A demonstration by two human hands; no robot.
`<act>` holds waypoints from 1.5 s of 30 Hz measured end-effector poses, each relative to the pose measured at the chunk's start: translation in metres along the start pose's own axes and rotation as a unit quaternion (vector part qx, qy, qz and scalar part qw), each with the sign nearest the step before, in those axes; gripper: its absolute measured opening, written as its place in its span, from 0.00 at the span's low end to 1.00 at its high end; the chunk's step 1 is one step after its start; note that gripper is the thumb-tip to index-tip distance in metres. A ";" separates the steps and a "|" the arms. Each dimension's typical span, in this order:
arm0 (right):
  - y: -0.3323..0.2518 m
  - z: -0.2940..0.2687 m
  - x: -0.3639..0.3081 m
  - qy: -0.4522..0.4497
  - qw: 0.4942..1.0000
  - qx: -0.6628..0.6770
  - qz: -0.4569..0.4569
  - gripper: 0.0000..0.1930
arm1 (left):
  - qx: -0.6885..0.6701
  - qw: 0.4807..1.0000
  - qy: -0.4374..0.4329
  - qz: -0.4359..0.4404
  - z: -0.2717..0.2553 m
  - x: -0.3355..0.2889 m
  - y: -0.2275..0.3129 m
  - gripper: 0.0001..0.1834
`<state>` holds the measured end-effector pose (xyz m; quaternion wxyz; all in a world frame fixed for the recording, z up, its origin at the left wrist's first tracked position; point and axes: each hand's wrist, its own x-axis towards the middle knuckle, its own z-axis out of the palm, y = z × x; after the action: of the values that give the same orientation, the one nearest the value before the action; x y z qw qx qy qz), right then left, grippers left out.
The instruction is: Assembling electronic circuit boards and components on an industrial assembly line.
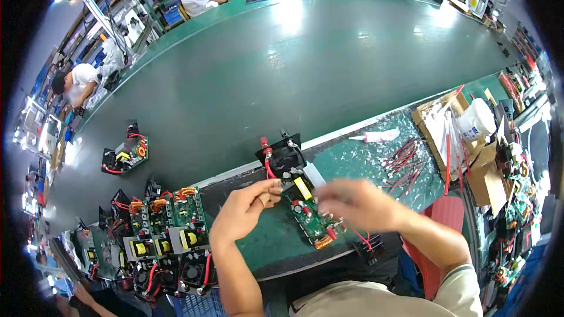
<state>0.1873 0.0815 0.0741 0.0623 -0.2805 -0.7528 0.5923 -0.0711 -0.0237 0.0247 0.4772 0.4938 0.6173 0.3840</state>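
A green circuit board (317, 223) lies on the bench in front of me, with a yellow transformer (302, 188) and a copper-coloured coil (324, 241). At its far end stands a black end panel (286, 154) with a fan and red and black terminals. Red wires (269, 167) run from the red terminal down to my left hand (247, 208), whose thumb and forefinger are pinched at them. Over the board's right side hovers my right hand (361, 204), smeared by motion; what its fingers hold, if anything, is hidden.
Several similar board units (164, 229) crowd the bench at left. One more unit (127, 154) sits on the dark green belt (247, 82). Loose red wires (405, 161), a white-and-pink tube (379, 135), a cardboard box (432, 126) and a white tub (477, 120) lie to the right.
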 end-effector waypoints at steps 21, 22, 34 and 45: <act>0.011 0.019 0.056 0.034 0.992 -0.042 -0.113 0.10 | -0.193 0.960 0.190 0.072 0.017 0.046 -0.015 0.12; 0.003 0.027 0.040 0.005 0.992 -0.051 -0.113 0.13 | -0.210 0.955 0.202 0.065 0.002 0.041 -0.014 0.12; 0.062 0.287 -0.053 -0.493 0.573 0.647 0.096 0.36 | -0.235 0.969 0.063 0.028 -0.044 0.099 0.015 0.08; 0.068 0.239 -0.002 -0.163 0.705 0.688 0.047 0.37 | -0.449 0.883 0.133 0.030 -0.011 0.062 0.007 0.12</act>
<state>0.1106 -0.1141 -0.0581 0.0863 -0.0942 -0.1203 0.9845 -0.0841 0.0379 0.0211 0.5492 0.1896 0.4215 0.6963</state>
